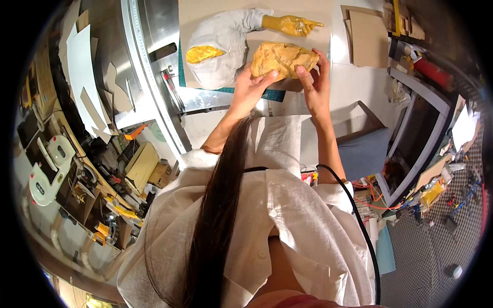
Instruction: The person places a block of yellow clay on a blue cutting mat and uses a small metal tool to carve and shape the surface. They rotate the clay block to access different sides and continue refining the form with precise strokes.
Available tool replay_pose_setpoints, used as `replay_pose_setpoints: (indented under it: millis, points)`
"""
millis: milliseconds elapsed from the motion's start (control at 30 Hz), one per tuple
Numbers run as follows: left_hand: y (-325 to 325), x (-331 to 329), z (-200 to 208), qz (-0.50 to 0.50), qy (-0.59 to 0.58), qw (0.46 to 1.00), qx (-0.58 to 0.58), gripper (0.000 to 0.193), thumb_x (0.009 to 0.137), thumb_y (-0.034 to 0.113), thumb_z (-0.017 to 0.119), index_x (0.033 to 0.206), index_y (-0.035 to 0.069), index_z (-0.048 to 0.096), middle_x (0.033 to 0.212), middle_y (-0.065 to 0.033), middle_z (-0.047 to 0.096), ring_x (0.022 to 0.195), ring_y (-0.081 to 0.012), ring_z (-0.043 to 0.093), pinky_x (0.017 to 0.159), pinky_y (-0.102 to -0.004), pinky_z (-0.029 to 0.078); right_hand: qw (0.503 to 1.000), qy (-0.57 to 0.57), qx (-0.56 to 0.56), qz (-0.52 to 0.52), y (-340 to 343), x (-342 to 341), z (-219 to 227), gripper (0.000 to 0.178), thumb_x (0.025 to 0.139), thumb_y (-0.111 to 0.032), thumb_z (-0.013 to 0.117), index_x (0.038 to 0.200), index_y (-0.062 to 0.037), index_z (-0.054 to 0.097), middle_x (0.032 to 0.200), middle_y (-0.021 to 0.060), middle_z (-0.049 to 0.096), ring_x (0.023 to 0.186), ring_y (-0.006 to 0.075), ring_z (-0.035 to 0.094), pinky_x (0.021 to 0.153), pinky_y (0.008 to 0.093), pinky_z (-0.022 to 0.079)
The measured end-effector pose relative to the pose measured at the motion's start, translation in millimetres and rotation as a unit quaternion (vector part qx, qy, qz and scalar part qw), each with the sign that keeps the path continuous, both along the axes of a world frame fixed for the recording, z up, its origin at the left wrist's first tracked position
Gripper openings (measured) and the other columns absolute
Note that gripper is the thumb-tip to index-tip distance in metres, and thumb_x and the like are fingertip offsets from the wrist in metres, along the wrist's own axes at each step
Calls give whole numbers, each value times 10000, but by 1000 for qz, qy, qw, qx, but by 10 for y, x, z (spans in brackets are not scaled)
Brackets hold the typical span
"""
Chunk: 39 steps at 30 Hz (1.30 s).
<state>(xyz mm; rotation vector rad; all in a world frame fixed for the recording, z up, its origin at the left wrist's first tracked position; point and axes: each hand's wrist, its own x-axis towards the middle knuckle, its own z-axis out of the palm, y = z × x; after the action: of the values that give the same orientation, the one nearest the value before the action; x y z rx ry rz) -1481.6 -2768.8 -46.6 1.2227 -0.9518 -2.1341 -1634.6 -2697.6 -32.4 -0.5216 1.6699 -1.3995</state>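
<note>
Dark hair [218, 215] hangs centrally; left hand [250, 87] and right hand [316, 84] pinch ochre lump [280, 57] near cardboard [316, 10] edge.

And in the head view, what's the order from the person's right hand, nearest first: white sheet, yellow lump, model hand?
1. Yellow lump: touching the right hand.
2. Model hand: just above, slightly left.
3. White sheet: far left.

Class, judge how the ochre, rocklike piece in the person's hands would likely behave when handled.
The ochre piece is probably stiff: between left hand and right hand, no sag shows. Its angular outline suggests sliding rather than rolling if pushed. Its creased surface may offer grip.
</note>
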Motion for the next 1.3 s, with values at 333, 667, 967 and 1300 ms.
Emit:
replay_pose_setpoints:
  millis: [333,667,967,1300]
  points:
    - [7,2,-12,-17,-30,999,-27,394,906,70,676,1240,-56,510,1190,-106,617,1082,-148,598,960,-293,489,1000,8,4,0,20,1,12,592,914,-182,693,1390,-41,373,1268,100,527,1056,197,582,854,307,513]
    - [102,-17,-39,21,-30,997,-66,619,854,68,738,1345,-53,381,1256,-129,551,1150,-187,569,1031,-355,459,1000,4,7,5,69,-27,-43,632,909,-201,698,1425,-75,355,1298,77,494,1004,165,575,771,266,494]
    - [139,74,-108,12,-1,999,-46,603,851,63,739,1341,-36,401,1277,-114,532,1218,-189,517,1083,-375,393,1000,4,14,-8,31,-40,-17,612,908,-173,692,1419,-73,371,1300,79,495,943,128,567,730,246,483]
    - [201,59,-160,16,20,996,-83,469,888,6,673,1295,-5,441,1282,-78,517,1214,-186,516,1049,-318,411,1000,6,-6,-6,11,5,-53,600,915,-167,687,1414,-54,373,1276,85,528,975,138,577,778,256,491]
